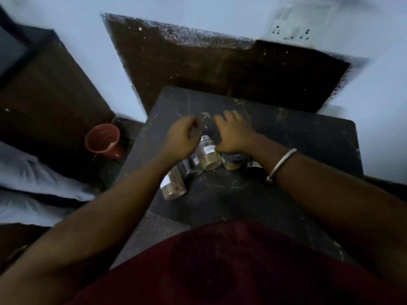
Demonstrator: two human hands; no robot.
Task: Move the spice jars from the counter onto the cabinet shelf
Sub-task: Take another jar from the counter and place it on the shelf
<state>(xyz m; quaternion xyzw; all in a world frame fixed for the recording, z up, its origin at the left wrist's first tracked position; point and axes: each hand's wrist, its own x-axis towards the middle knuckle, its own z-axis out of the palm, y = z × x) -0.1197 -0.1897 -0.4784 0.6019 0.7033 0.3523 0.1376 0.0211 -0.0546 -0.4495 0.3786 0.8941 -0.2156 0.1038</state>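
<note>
— How far along is the job?

— Barely begun, by the look of it. The spice jars (198,164) all sit clustered on the dark counter (297,137), toward its left edge and nearer the person than the wall. No cabinet shelf with jars on it shows.

— And the hands?

— The left hand (181,137) is loosely curled above the cluster; whether it pinches anything is too blurred to tell. The right hand (233,135) hovers over the tall jar (208,154), fingers spread, gripping nothing visible.

— Which way do the jars point?

— They appear upright, long axes vertical, though the wide lens makes them lean outward. The leftmost jar (172,186) looks most tilted; upright or lying, one cannot say.
</note>
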